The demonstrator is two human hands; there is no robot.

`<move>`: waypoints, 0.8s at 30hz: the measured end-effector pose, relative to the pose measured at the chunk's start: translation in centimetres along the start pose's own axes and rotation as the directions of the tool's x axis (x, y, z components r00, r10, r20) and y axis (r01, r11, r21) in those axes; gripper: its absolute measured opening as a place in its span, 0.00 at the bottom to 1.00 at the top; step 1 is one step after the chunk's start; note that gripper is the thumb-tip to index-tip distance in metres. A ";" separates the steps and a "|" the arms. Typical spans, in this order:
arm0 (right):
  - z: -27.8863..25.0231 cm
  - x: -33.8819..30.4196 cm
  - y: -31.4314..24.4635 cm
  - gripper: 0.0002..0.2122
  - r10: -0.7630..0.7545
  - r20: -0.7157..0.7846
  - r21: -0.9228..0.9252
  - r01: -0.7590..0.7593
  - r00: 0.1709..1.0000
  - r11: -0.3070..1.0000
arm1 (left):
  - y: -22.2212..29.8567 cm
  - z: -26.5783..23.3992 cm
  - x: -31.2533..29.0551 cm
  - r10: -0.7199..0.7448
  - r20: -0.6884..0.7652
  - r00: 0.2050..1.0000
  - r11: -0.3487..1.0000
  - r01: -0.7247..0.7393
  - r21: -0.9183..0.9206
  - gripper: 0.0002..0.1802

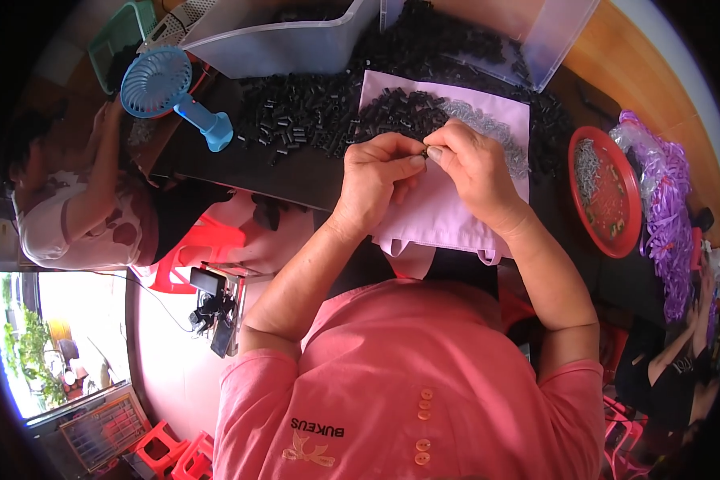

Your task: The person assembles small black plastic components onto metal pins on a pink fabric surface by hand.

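Observation:
My left hand (pixel 376 172) and my right hand (pixel 474 166) meet above a pink cloth bag (pixel 432 216), thumbs and forefingers pinched together. Between the fingertips shows a small dark piece (pixel 426 153), gripped by the left hand; the right fingertips close right against it, and what they hold is too small to make out. Just beyond my hands, a heap of short black tube-shaped pieces (pixel 404 114) covers part of the bag. Beside that heap lies a pile of small silvery parts (pixel 488 128).
More black pieces (pixel 296 120) spread over the dark table near a clear plastic bin (pixel 280 50). A blue hand fan (pixel 208 128) stands at left. To the right are a red basin (pixel 634 192) with silvery parts and purple ribbons (pixel 670 232). Other people sit at both sides.

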State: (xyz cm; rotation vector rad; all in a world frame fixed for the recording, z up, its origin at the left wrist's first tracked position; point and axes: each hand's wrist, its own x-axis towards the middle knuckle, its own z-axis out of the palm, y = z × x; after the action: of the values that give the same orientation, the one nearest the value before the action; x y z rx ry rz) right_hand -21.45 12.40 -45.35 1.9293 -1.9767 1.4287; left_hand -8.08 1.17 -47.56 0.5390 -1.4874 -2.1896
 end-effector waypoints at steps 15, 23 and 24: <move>0.0 0.0 -0.2 0.09 -0.002 0.008 -0.005 0.003 1.000 1.000 | 0.0 -0.2 0.1 0.023 0.021 1.000 0.999 -0.023 -0.031 0.03; 0.1 0.0 -0.6 0.14 -0.053 0.032 -0.071 0.055 0.998 0.996 | -0.1 -0.5 0.2 0.020 0.050 0.999 0.996 -0.015 -0.085 0.03; 0.4 0.0 -0.6 0.15 -0.110 -0.001 -0.131 0.109 0.994 0.985 | -0.1 -0.6 0.3 0.017 0.069 0.997 0.995 -0.011 -0.097 0.03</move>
State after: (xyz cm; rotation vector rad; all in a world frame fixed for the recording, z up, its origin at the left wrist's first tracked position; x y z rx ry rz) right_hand -20.78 12.29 -45.21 1.9393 -1.8773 1.2468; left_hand -7.99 0.61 -47.82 0.4233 -1.4071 -2.2768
